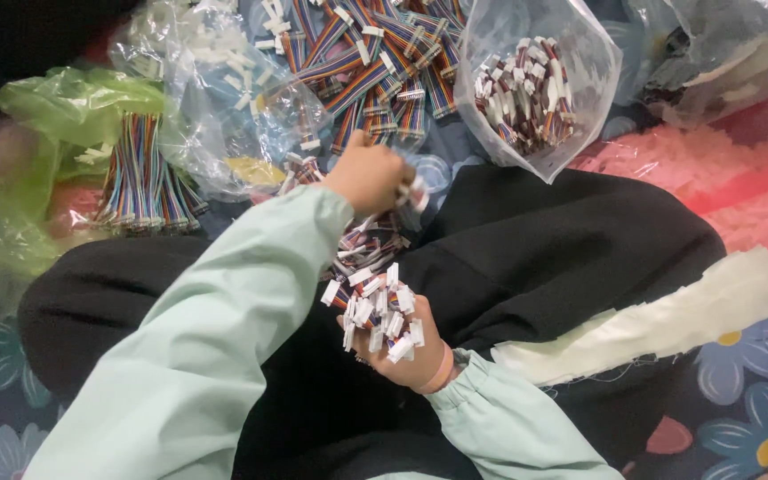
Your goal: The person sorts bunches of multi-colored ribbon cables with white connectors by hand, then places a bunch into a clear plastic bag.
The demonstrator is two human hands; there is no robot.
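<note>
The right hand (406,347) lies palm up over a black cloth (535,258) on the person's lap, its fingers closed around a bundle of short wire leads (377,307) with white plastic connectors; the connector ends stand up out of the grip. The left hand (369,176), in a pale green sleeve (224,329), is raised just above that bundle, fingers pinched together on a few connector leads (412,194) of the same kind; more of these leads hang between the two hands.

Beyond the hands, a clear plastic bag (540,80) stands open and holds a heap of short leads with white connectors; to its left a loose pile of rainbow ribbon cables (384,62) lies partly on another clear bag (224,107), which holds small white connector pieces. Farther left a green plastic bag (64,107) lies crumpled, with a bundle of striped ribbon cables (140,173) resting against it. On the right a pink bag (713,169) lies flat; a strip of cream fabric (660,320) rests across the black cloth's edge, above a dark floral sheet (740,418).
</note>
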